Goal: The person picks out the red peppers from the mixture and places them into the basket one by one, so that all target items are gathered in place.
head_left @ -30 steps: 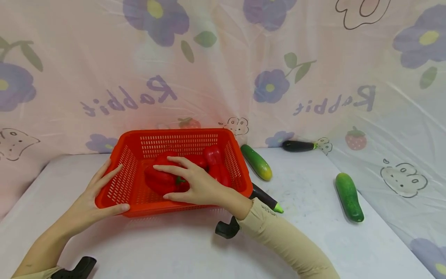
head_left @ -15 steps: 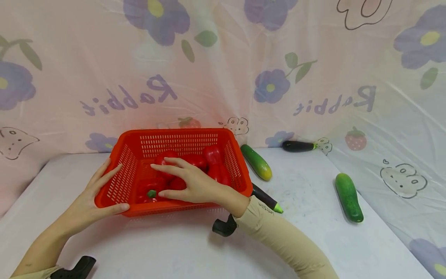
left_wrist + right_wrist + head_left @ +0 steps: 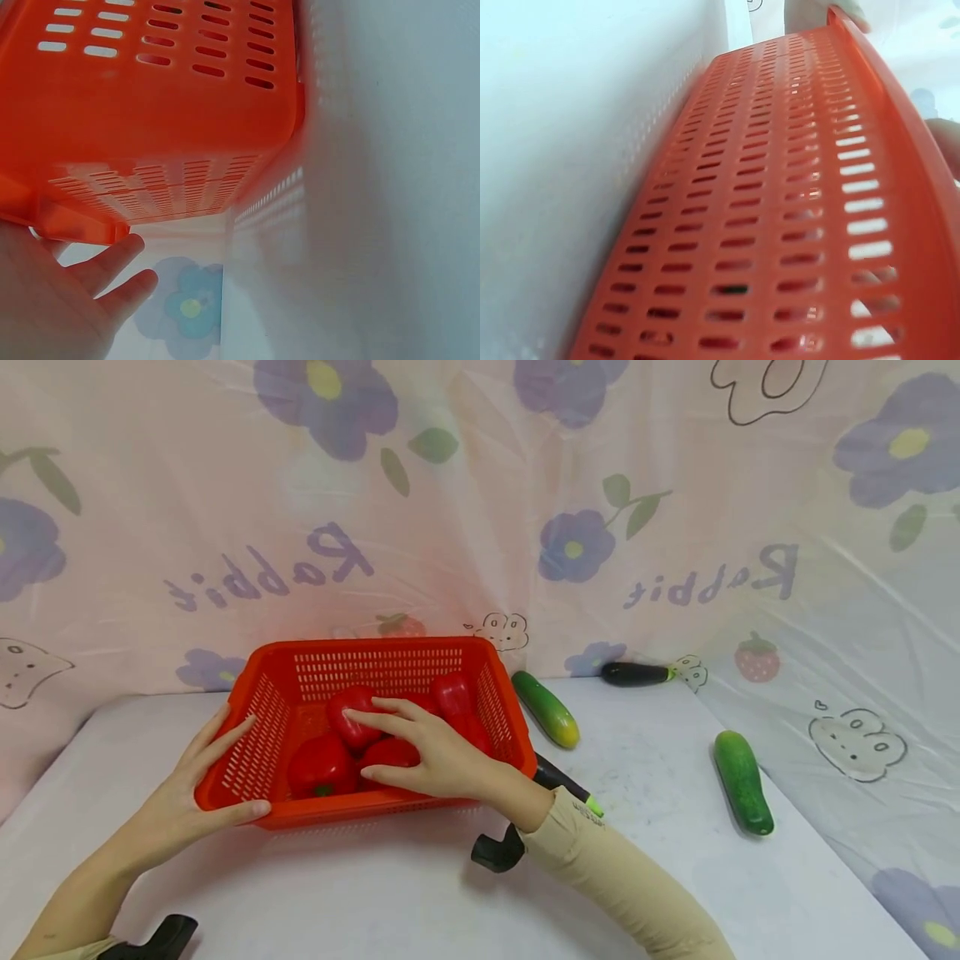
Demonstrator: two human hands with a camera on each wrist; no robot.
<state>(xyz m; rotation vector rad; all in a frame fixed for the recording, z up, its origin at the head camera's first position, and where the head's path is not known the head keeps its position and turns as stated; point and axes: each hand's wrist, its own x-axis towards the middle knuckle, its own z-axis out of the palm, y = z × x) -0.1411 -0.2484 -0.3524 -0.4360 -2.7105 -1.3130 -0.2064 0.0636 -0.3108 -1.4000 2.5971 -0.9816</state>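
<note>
A red perforated plastic basket stands on the white table with several red bell peppers in it. My left hand rests at its left front corner. The fingers reach over the left rim and the thumb lies on the front rim; in the left wrist view, outstretched fingers lie just outside the basket. Over the peppers, my right hand has its fingers spread, fingertips right by the back bell pepper. Nothing is gripped in it. The basket's wall mostly hides it in the right wrist view.
Right of the basket lie a cucumber with a yellow end and a dark eggplant, partly hidden behind the rim. Another eggplant lies by the printed cloth backdrop. A second cucumber is near the table's right edge.
The bell pepper under my right hand was let go, rolled left and settled at the front left of the basket. My right hand stays over the peppers; the left has kept its place.
</note>
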